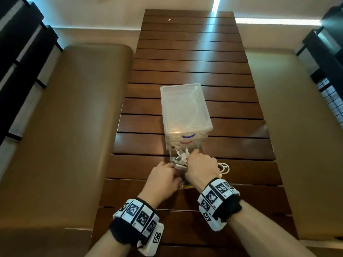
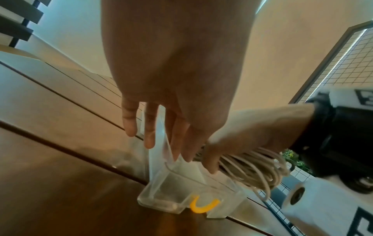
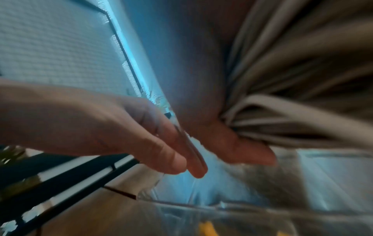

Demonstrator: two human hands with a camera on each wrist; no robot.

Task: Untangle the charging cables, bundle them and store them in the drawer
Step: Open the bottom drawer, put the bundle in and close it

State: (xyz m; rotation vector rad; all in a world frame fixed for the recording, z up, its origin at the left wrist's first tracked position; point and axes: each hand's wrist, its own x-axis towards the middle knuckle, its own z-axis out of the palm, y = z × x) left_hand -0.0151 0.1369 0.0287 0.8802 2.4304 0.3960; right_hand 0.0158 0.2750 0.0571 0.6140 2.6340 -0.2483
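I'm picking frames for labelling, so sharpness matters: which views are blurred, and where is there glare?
Head view: sharp but wide-angle, edges bowed; window glare streaks the slatted brown wooden table. Left wrist view: slight blur, yet the coiled white cable bundle in the right hand and the clear plastic drawer read well. Right wrist view: heavy motion blur, blue cast.

Readable text: none in any view.
Black-and-white square-patterned wristbands [image 1: 136, 216]: coded marker squares only, lower middle of the head view; no letters or numbers legible.
White block on the wrist [image 2: 363, 99]: bold black marks at the right edge of the left wrist view, cut off, unreadable.
Clear plastic drawer unit [image 1: 185, 108]: coloured curved handles, no lettering.
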